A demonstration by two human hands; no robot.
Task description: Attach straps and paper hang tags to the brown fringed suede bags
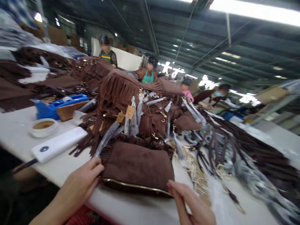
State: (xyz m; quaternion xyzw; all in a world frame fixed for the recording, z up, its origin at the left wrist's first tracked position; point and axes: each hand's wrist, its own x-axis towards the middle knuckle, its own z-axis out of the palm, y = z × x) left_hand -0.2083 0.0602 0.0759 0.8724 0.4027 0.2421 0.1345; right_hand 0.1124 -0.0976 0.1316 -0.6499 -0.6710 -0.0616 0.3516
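In front of me on the table lies a dark brown suede bag (139, 164) with a gold-toned zip along its near edge and fringe at its far side. My left hand (82, 178) is closed at the bag's left end, fingers curled against its edge. At the near right corner, by the end of the zip, the fingertips of my right hand (191, 203) pinch the bag's edge. Just behind it is a heap of fringed brown bags (152, 120), with plastic-wrapped straps and a tan hang tag (129, 112).
Left on the white table (16, 123) are a white oblong device (61, 143) with a cable, a tape roll (43, 127) and a blue tape dispenser (48, 107). Brown straps with metal clips (225, 153) spread along the right. Several people stand beyond the heap.
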